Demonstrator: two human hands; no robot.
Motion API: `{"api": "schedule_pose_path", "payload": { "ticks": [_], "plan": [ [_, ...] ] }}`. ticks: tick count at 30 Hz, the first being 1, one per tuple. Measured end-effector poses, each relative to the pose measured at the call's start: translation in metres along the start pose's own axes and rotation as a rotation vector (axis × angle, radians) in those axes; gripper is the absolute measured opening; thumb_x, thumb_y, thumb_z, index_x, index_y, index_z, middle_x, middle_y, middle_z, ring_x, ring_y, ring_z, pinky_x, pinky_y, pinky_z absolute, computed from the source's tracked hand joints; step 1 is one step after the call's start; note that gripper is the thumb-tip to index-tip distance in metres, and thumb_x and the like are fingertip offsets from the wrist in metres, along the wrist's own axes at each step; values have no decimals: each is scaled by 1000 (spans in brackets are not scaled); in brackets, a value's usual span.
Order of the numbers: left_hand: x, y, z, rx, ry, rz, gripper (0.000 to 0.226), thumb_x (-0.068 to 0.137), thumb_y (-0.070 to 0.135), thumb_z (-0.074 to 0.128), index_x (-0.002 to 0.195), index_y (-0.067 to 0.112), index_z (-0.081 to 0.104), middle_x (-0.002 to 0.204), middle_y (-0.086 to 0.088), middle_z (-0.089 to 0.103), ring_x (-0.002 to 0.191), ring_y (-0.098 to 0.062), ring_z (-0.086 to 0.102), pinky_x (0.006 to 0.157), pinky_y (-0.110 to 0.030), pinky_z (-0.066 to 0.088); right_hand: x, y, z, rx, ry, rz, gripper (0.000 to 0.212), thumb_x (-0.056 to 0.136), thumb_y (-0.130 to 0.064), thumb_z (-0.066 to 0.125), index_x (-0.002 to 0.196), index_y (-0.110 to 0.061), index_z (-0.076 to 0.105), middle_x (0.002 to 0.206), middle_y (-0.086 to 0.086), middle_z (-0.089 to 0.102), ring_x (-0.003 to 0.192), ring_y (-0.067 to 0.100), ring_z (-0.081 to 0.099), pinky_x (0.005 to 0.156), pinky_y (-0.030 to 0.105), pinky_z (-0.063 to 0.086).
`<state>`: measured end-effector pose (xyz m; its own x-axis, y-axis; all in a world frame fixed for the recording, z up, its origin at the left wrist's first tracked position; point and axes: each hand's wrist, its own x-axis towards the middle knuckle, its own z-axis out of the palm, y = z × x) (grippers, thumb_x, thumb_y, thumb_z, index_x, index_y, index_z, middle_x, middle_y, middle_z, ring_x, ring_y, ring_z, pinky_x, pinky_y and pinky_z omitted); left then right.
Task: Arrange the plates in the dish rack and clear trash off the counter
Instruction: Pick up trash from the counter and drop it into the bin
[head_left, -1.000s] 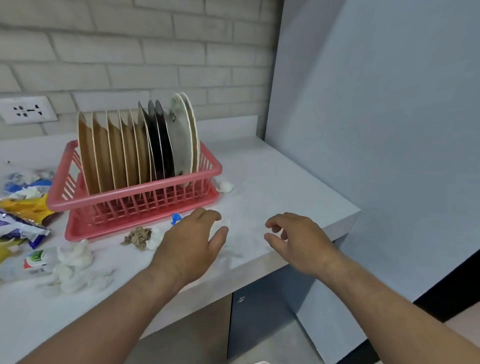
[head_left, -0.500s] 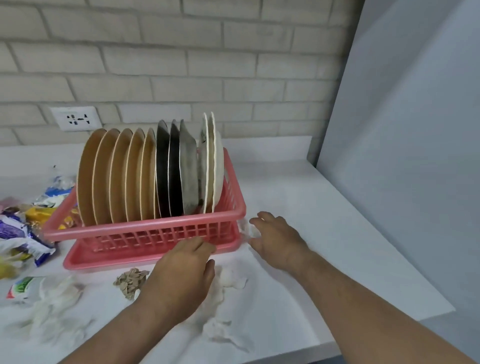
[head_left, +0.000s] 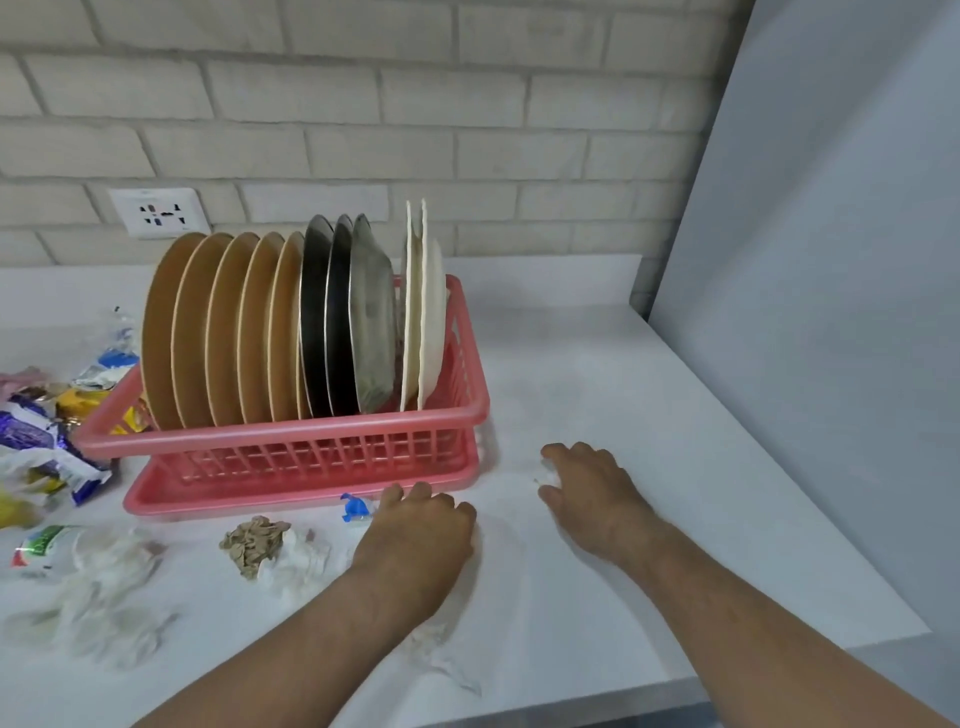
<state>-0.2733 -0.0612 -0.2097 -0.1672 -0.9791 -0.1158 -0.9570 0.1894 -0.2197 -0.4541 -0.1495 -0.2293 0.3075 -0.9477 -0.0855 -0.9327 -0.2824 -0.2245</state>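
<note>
Right hand (head_left: 592, 493) has reached a white crumpled tissue (head_left: 545, 475), fingers (head_left: 560, 451) curling round it; left hand's (head_left: 421, 540) hold unclear. Round plates (head_left: 223, 332) fill the pink plastic rack (head_left: 291, 434); coloured wrappers (head_left: 36, 441) remain far left.

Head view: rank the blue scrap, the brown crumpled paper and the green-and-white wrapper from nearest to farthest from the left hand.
Measured from the left hand:
1. the blue scrap, just to its left on the counter
2. the brown crumpled paper, further left
3. the green-and-white wrapper, at the far left edge of the view
</note>
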Motion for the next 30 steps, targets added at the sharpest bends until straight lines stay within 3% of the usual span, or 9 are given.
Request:
{"api": "schedule_pose_path", "payload": {
  "ticks": [3,7,11,13,16,20,24,28,30],
  "plan": [
    [8,0,-1,-88,100,63,28,97,31,44,123,21,50,117,0,58,113,-24,48,100,-41,29,-21,9,-3,120,27,38,37,100,-26,44,137,-19,46,134,3,42,118,27,49,97,31,40],
    [10,-9,-17,-310,322,142,25,98,31,44,119,25,55,115,5,64,107,-20,57,92,-37,36,-54,2,-16,307,135,54,20,93,-19,54,111,-21,60,117,-3,48,103,18,55,87,26,43],
    [-1,-22,-33,-502,429,194,24,98,27,47,118,23,60,115,3,67,102,-20,62,91,-36,45,-98,-38,-29,476,147,44,14,91,-14,48,92,-27,53,102,-7,59,84,12,57,74,29,48],
    [-7,-35,-39,-613,427,190,26,99,21,46,122,22,58,121,2,62,104,-19,60,91,-36,49,-121,-66,-24,523,84,19,18,93,-14,42,97,-28,53,98,-7,61,81,12,59,72,28,50],
    [-15,-59,-46,-660,367,243,30,97,10,45,124,21,54,123,4,52,107,-17,54,93,-34,47,-137,-106,-7,430,-7,-41,29,101,-22,33,123,-31,49,112,-11,56,99,10,55,87,25,47],
    [-32,-84,-48,-634,293,265,25,98,13,37,102,17,61,107,2,51,93,-13,52,86,-29,46,-136,-132,17,225,-147,36,52,94,-58,41,138,-31,38,126,-2,49,114,20,53,90,32,44],
    [-45,-97,-37,-608,258,256,26,97,17,39,97,19,65,105,4,58,92,-11,55,87,-31,49,-137,-139,29,40,-147,56,40,101,-47,35,129,-21,44,111,5,48,97,24,53,74,32,42],
    [-48,-95,-27,-496,182,237,24,97,36,40,104,24,59,106,5,57,91,-12,55,83,-31,49,-139,-141,20,105,-111,127,28,104,-36,30,111,-14,46,102,4,52,89,23,54,74,32,41],
    [-51,-92,-25,-422,142,215,32,91,50,47,109,25,57,107,5,55,92,-14,55,83,-33,50,-141,-139,14,133,-114,168,25,104,-32,30,113,-14,45,100,4,55,88,24,56,72,33,42]
  ]
}}
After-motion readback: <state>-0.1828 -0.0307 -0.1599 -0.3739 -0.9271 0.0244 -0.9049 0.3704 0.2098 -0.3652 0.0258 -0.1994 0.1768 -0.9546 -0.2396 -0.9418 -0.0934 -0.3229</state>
